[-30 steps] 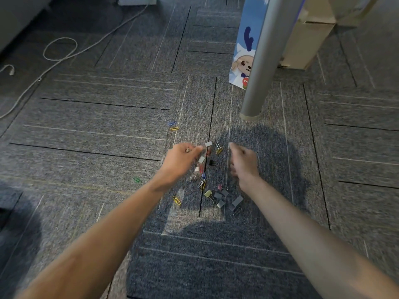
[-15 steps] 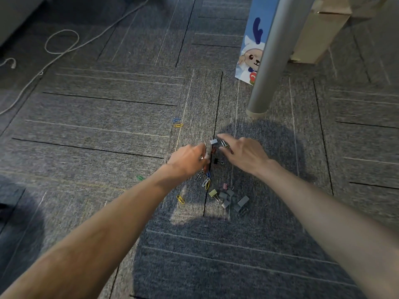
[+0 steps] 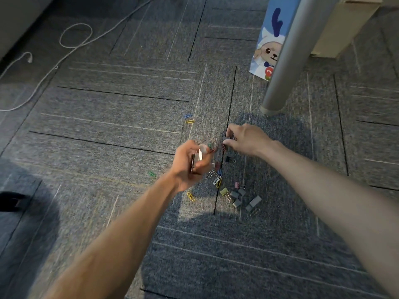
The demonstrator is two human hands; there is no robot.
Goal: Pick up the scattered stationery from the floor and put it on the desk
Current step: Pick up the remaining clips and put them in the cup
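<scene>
Stationery [image 3: 235, 196] lies scattered on the grey carpet [image 3: 108, 126] in front of you: small binder clips and coloured paper clips, near the round metal desk leg [image 3: 282, 67]. A blue box with a cartoon animal [image 3: 269, 46] stands behind that leg. A white cord [image 3: 71, 39] loops far off on the left. Your right hand [image 3: 246, 140] pinches a grey binder clip [image 3: 225, 139] at the far end of the pile. Your left hand [image 3: 192, 162] curls round some clips, too blurred to count. A dark thing [image 3: 10, 200] is cut off at the left edge.
</scene>
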